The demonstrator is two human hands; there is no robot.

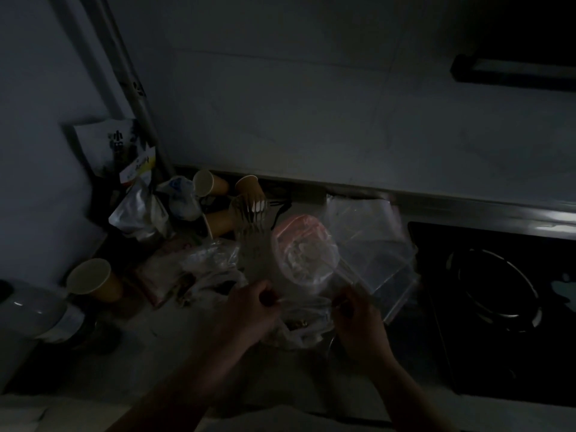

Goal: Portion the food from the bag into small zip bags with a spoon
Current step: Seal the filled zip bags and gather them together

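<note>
Zip bag (307, 266) contents murky, dim

Tan paper cups (93, 280) (white inside)

A dim counter (174, 363) ran below a tiled wall (311, 104). At three o'clock sat a black gas hob (495, 294). Toward nine o'clock stood a paper cup (90, 277), with a pale kettle (34, 310) just beside it. At eleven o'clock two more paper cups (205, 182) leaned near a printed packet (121, 145).
</note>
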